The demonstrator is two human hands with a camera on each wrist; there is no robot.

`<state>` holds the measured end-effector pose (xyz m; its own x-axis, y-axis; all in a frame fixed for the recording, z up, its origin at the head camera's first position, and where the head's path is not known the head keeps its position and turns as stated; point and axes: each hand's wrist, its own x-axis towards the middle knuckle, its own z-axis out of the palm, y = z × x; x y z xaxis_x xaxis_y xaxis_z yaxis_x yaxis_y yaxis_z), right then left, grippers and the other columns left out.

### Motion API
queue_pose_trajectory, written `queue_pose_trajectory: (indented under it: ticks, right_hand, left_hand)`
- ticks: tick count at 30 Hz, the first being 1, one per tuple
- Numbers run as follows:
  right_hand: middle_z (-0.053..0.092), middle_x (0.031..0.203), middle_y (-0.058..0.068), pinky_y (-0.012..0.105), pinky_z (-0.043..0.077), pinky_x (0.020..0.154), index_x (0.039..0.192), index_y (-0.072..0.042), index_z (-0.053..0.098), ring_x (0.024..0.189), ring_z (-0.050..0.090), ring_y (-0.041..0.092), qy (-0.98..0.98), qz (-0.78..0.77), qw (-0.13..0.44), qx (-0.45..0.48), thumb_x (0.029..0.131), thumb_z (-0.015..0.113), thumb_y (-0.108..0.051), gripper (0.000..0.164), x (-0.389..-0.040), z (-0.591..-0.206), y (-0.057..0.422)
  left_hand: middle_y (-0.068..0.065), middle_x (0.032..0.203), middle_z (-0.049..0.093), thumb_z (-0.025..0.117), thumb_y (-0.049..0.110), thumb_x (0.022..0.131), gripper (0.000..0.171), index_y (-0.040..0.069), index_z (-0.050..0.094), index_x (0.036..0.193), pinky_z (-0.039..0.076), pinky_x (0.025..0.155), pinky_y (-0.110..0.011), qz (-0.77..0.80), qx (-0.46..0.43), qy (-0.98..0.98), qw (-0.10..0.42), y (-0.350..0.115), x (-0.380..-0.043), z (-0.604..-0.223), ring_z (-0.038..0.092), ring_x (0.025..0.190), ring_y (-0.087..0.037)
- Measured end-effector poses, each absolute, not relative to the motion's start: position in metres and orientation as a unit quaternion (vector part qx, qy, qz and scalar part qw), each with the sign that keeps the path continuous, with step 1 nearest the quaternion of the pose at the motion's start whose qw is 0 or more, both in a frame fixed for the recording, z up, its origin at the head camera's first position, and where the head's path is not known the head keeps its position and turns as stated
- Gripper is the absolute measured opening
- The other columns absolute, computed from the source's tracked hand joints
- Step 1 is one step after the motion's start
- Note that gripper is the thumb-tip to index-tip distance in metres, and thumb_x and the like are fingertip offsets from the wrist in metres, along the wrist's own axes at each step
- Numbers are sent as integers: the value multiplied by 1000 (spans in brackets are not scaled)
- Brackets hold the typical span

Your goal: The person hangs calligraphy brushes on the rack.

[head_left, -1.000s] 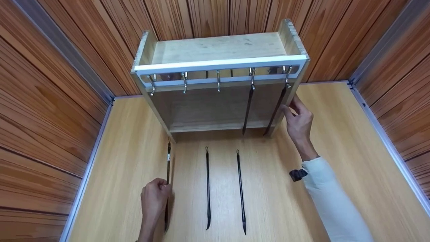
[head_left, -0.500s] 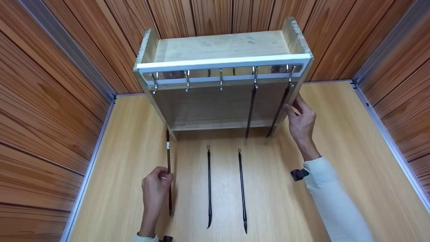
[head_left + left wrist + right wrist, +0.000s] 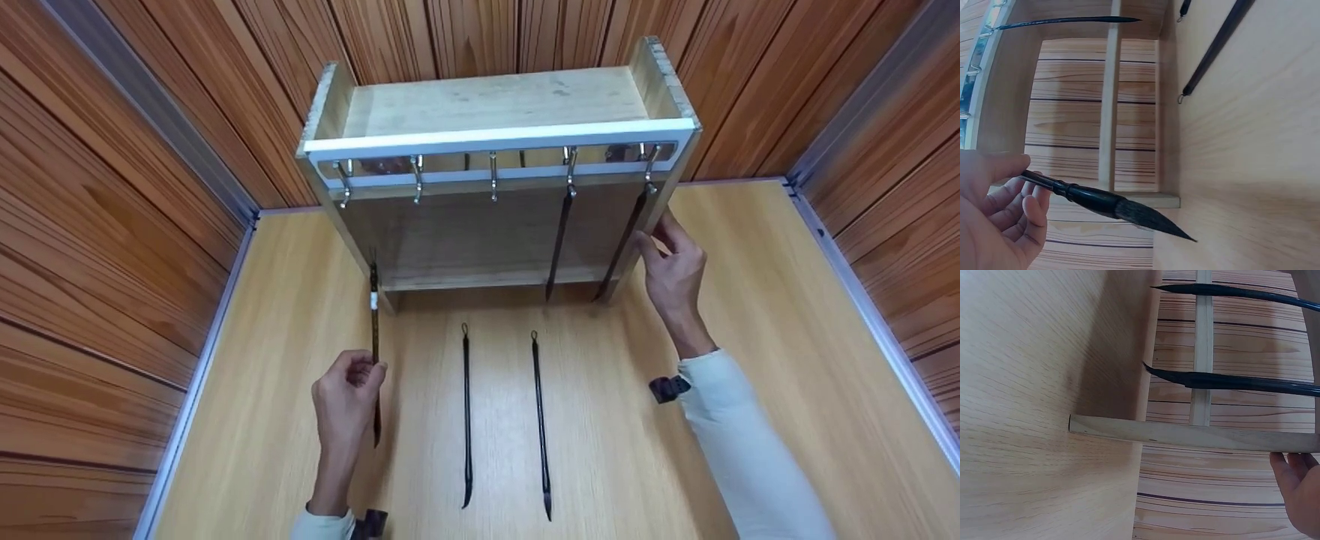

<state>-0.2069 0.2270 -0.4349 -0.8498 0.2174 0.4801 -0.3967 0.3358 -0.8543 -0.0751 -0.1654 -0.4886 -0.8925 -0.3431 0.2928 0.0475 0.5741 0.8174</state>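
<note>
A dark calligraphy brush (image 3: 374, 322) with a white label is pinched between the thumb and fingers of my left hand (image 3: 345, 397). In the left wrist view its dark pointed tip (image 3: 1154, 218) sticks out past my hand. The brush's upper end overlaps the left front leg of a wooden rack (image 3: 495, 139). My right hand (image 3: 675, 274) rests its fingertips (image 3: 1279, 461) against the outer side of the rack's right panel (image 3: 1185, 433). Two brushes hang from the rack's right-hand hooks, the inner brush (image 3: 559, 240) and the outer brush (image 3: 624, 240), tips down.
Two more brushes, one left (image 3: 467, 420) and one right (image 3: 541, 427), lie on the wooden table (image 3: 502, 450), loops toward the rack. A bare hook (image 3: 346, 187) is at the rack's far left, with bare hooks beside it. Wood-panelled walls (image 3: 97, 225) stand behind and beside.
My left hand has moved forward with its brush, whose upper end has risen along the rack's left leg. The right hand keeps its place on the rack's side.
</note>
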Motion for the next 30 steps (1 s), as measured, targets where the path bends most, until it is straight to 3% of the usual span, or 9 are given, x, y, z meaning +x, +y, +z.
queue_pose_trajectory:
  ticks: [16, 30]
  right_hand:
    - [65, 125, 20, 32, 52, 90, 142, 5, 51, 112, 63, 34, -779, 556, 280, 72, 96, 63, 2, 48, -206, -435, 226]
    - [64, 128, 20, 33, 52, 91, 142, 4, 51, 114, 63, 33, -776, 562, 278, 59, 96, 61, 5, 47, -206, -435, 224]
  left_hand:
    - [-9, 81, 68, 75, -6, 84, 13, -5, 68, 95, 47, 63, -16, -490, 53, -811, 316, -164, -82, -470, 60, 69, -17]
    - [-10, 82, 66, 74, -4, 86, 14, -6, 66, 96, 46, 63, -17, -508, 68, -797, 319, -164, -91, -457, 58, 70, -16]
